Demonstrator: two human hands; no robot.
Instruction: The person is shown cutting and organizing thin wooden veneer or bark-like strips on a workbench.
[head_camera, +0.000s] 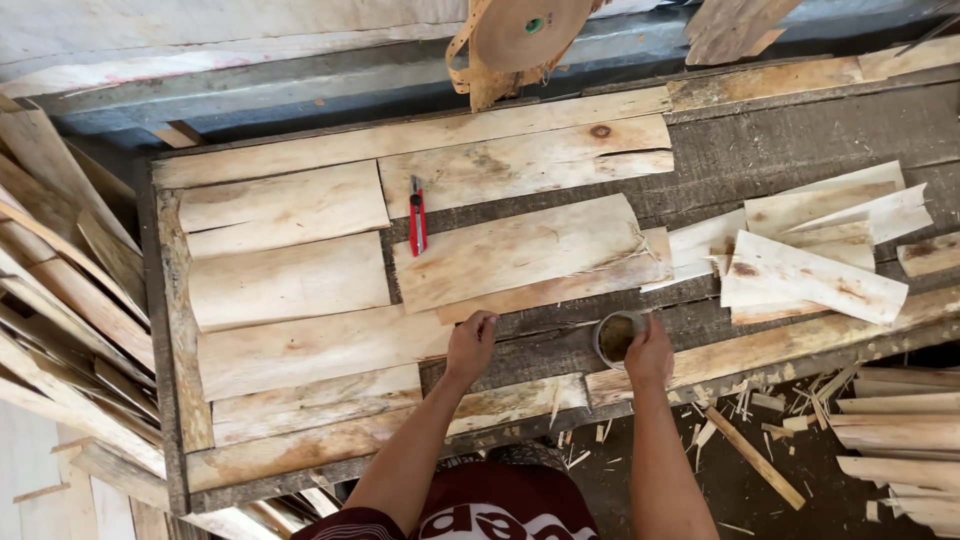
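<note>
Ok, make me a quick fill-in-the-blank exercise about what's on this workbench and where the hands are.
1. The utility knife lying on the veneer sheets has a ____ handle.
2. The right hand rests at a small round ____.
3. The left hand presses on the edge of a thin ____ sheet.
4. A roll of brown tape hangs at the ____ edge of the workbench.

Missing words: red; cup; wood; far
</note>
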